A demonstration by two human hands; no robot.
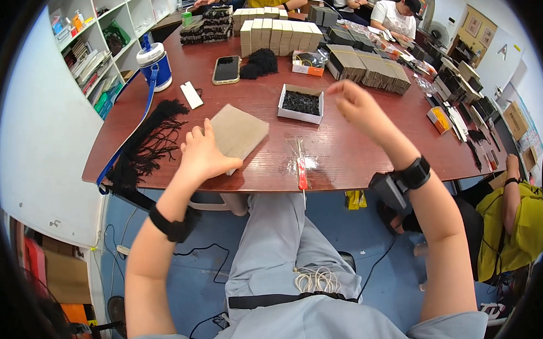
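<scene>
My left hand [201, 156] grips the near left side of a beige stack of cards [240, 131], its thumb at the front edge and fingers along the left side. The stack lies near the table's front edge. My right hand [358, 108] is raised over the table with curled fingers; whatever lies between the fingertips is too small to make out. Left of it stands a white open box [301, 116] filled with small black pieces. A thin tool with a red handle [302, 173] lies between my hands, its end past the table edge.
Black cords [142, 142] lie left, beside a blue-and-white jug [153, 67]. A white tag [191, 95], phone [226, 70] and black bundle [260, 63] lie further in. Card stacks [371, 68] line the back. Co-workers sit across and right [515, 226].
</scene>
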